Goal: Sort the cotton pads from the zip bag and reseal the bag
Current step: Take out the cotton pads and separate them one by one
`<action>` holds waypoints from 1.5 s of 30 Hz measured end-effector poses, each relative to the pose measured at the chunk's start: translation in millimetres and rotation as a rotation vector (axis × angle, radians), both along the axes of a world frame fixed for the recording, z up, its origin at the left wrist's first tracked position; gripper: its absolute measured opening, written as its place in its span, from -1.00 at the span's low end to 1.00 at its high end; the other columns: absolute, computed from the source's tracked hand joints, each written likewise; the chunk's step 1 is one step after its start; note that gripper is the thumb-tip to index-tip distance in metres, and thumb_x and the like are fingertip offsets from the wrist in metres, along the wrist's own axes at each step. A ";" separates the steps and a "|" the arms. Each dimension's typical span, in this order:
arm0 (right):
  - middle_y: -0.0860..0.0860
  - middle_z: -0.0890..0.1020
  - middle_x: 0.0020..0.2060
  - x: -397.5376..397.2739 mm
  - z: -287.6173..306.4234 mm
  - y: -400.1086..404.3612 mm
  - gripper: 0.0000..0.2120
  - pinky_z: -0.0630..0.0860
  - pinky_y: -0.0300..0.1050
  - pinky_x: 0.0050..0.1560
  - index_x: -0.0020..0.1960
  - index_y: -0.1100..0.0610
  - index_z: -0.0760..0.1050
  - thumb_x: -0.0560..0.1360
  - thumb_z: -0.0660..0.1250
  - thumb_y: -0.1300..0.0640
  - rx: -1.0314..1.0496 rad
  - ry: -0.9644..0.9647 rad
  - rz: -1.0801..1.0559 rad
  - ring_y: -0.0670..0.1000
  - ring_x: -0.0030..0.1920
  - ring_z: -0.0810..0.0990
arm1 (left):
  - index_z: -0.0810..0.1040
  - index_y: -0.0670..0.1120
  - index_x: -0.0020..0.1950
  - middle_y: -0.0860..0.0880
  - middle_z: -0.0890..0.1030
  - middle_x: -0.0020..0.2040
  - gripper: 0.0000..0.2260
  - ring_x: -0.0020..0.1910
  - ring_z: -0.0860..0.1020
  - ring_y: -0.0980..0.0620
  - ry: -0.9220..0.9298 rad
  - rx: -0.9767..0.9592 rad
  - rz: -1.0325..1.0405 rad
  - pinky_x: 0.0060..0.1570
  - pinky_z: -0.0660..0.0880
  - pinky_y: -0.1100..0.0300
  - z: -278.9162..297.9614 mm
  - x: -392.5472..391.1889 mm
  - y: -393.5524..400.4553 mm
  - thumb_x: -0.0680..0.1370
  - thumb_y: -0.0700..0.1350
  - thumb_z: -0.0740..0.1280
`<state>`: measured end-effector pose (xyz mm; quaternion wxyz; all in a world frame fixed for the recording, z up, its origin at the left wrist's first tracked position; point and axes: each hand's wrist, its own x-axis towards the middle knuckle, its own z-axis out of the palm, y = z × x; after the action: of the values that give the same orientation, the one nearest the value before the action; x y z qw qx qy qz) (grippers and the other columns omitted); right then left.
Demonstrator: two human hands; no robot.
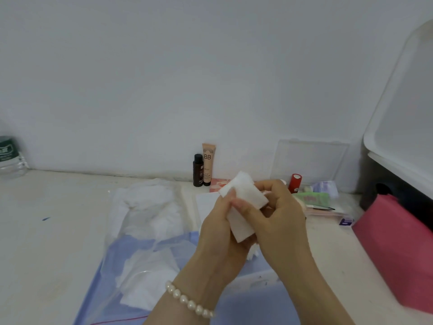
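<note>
Both my hands pinch cotton pads together: left hand, right hand, above zip bag on counter.

I hold a small stack of white square cotton pads above the table, tilted, its top corner toward the wall, between my left hand and right hand. The clear zip bag lies flat on the table below and to my left, its red zip line at the near edge. More white pads lie loosely inside it.
</note>
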<state>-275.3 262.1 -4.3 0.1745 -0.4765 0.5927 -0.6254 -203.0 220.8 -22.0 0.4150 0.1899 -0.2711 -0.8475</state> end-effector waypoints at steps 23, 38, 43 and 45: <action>0.00 0.69 -0.33 -17.5 20.4 11.7 -0.90 0.60 -0.20 -0.28 -0.39 0.05 0.67 0.10 0.47 0.18 -0.153 -0.435 0.265 -0.01 -0.24 0.68 | 0.49 -0.24 0.24 -0.24 0.60 0.15 -0.74 0.14 0.58 -0.17 -0.090 -0.052 0.144 -0.03 0.61 0.06 2.1 3.2 -7.6 0.61 -0.17 0.18; -0.11 0.66 -0.40 -7.8 4.6 0.3 -0.67 0.61 -0.21 -0.30 -0.35 -0.06 0.60 0.32 0.47 0.38 -0.066 -0.022 -0.090 -0.06 -0.35 0.64 | 0.52 -0.26 0.15 -0.24 0.66 -0.04 -0.55 -0.12 0.66 -0.13 0.012 -0.047 0.042 -0.25 0.62 0.10 11.6 5.5 -3.8 0.58 0.09 0.08; -0.14 0.66 -0.40 -11.7 -1.3 -2.3 -0.65 0.59 -0.17 -0.29 -0.36 -0.12 0.58 0.31 0.46 0.35 -0.035 0.027 -0.103 -0.09 -0.35 0.63 | 0.53 -0.28 0.10 -0.21 0.67 -0.06 -0.65 -0.10 0.66 -0.08 -0.071 -0.226 0.027 -0.16 0.61 0.14 6.7 6.3 -4.3 0.41 -0.09 0.28; -0.11 0.62 -0.44 -13.9 -0.8 -2.4 -0.68 0.52 -0.29 -0.37 -0.36 -0.08 0.56 0.32 0.43 0.35 0.002 0.086 -0.107 -0.14 -0.43 0.55 | 0.51 -0.30 0.16 -0.24 0.65 0.01 -0.65 -0.03 0.65 -0.10 -0.086 -0.255 0.007 -0.11 0.61 0.14 3.4 6.4 -6.0 0.40 -0.22 0.30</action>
<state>-289.1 259.7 -5.1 0.1157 -0.4707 0.6247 -0.6122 -196.7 214.8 -18.6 0.4267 0.1726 -0.3936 -0.7957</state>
